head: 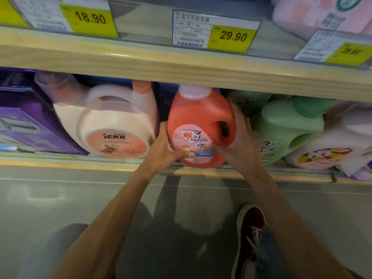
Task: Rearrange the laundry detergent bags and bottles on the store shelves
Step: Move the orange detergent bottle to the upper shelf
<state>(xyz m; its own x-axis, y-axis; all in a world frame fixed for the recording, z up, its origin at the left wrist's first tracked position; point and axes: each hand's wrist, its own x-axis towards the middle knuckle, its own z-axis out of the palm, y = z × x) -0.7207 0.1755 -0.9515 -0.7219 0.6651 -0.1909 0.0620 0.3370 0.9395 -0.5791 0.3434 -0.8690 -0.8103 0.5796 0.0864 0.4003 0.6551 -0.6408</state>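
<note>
While upright, one red bottle (196,115) gripped between left hand (166,151) and right hand (240,147).

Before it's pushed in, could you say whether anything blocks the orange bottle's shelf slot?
Nothing visible: the orange bottle, held by the left hand and right hand, stands between the IEKK bottle and green bottle; the space behind is hidden.

1. The lower shelf (60,160) is loaded, left to right, with a purple box (30,121), a pale pink bottle (112,125), an orange bottle (193,113) and a green bottle (285,125).
2. Pink packs (312,15) are carried on the wooden-edged upper shelf (141,63).
</note>
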